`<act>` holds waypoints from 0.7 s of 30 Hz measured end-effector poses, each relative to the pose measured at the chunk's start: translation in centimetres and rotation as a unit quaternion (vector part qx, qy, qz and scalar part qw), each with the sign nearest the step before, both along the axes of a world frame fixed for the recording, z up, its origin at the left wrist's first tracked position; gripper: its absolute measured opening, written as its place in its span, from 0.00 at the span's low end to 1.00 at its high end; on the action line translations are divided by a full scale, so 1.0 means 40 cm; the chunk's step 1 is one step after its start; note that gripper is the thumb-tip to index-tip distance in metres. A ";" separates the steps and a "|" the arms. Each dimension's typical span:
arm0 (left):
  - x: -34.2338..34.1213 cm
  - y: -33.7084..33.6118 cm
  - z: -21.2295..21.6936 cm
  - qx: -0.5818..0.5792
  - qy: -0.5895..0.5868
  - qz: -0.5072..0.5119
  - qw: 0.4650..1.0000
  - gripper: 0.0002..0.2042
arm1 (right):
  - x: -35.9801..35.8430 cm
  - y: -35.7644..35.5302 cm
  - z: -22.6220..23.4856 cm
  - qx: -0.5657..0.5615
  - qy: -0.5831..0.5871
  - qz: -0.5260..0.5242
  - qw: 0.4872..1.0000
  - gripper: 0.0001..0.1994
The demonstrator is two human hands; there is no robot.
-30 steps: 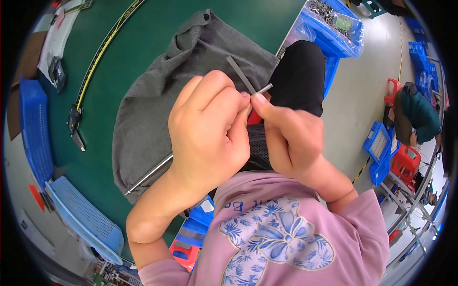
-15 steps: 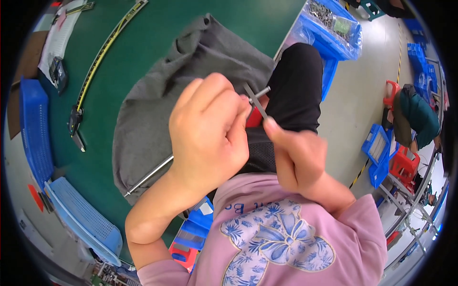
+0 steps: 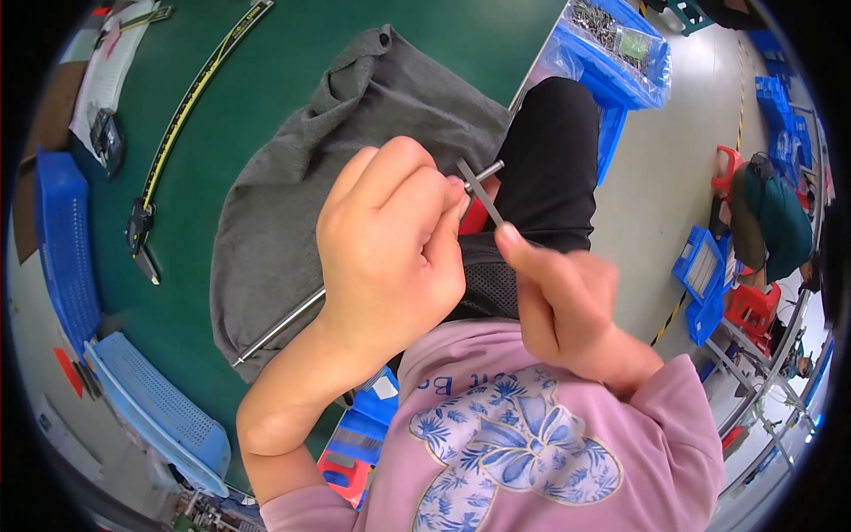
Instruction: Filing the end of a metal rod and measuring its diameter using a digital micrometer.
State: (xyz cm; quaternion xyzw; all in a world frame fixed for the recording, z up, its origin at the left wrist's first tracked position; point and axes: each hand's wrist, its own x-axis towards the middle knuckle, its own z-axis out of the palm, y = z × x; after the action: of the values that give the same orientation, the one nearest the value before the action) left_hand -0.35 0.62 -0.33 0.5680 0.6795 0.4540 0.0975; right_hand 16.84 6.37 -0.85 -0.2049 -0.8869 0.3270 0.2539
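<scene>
My left hand [image 3: 386,244] is closed around a thin metal rod [image 3: 279,328]. One length of the rod sticks out toward the lower left, and its short tip shows past my fingers on the right. In my right hand [image 3: 567,297] is a flat, narrow grey file [image 3: 483,193], pinched under the thumb. The file crosses the rod near its tip and appears to touch it. Beneath my left hand a grey cloth [image 3: 284,204] lies rumpled on the green table [image 3: 191,186].
A long caliper [image 3: 182,115] lies at the table's left. Blue baskets [image 3: 164,408] line the left edge. A blue bin [image 3: 612,53] of small metal parts in plastic stands at the upper right. Another person [image 3: 776,213] is bent over at the far right, near red stools [image 3: 752,306].
My right hand has shifted slightly right and down with the file, which still crosses the rod near its tip. My left hand keeps its hold on the rod, almost unmoved.
</scene>
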 end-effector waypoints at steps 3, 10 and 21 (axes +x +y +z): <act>0.000 0.001 0.003 0.004 0.018 -0.006 1.000 0.07 | -0.019 0.011 0.011 0.008 0.005 0.003 1.000 0.22; 0.005 -0.002 0.003 0.001 0.012 -0.011 1.000 0.07 | -0.009 0.011 0.022 -0.033 0.005 0.003 0.999 0.20; 0.005 -0.002 0.005 -0.001 0.018 -0.014 1.000 0.06 | -0.052 0.018 -0.016 0.070 0.035 -0.025 0.997 0.22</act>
State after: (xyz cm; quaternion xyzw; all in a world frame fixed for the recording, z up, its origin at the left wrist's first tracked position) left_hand -0.14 0.55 -0.13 0.5853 0.6736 0.4417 0.0922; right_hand 14.74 7.08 -1.49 -0.1975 -0.8927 0.2643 0.3070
